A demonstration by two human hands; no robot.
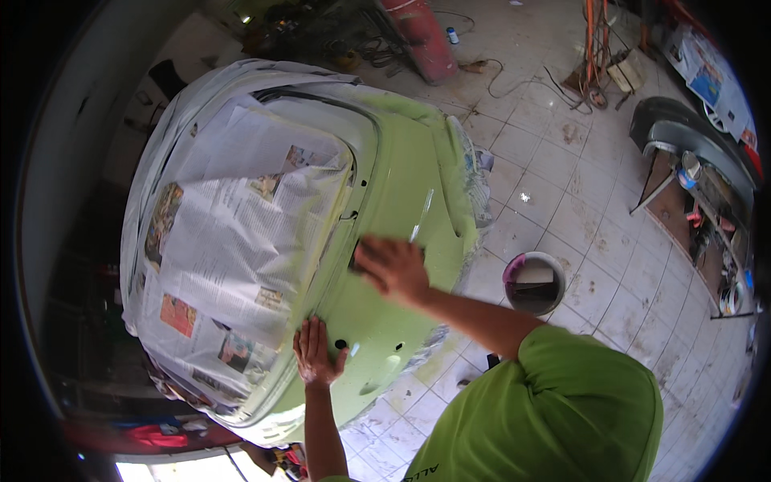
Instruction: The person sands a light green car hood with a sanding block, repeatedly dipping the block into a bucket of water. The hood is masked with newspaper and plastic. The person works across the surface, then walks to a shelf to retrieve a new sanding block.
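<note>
A pale green car body (401, 185) fills the middle, its window and roof masked with newspaper (233, 233). My right hand (393, 269) presses a small dark sanding pad (356, 260) against the green panel just below the masked window; most of the pad is hidden under my fingers. Lower on the same panel, my left hand (316, 353) lies flat with its fingers spread, beside some small dark holes (340, 344). It holds nothing.
A round bucket (534, 283) stands on the stained white tile floor (578, 201) right of the car. A red cylinder (419, 36) and cables (594, 76) lie at the back. A grey fender (683, 128) and a cluttered shelf (711, 233) are at the right.
</note>
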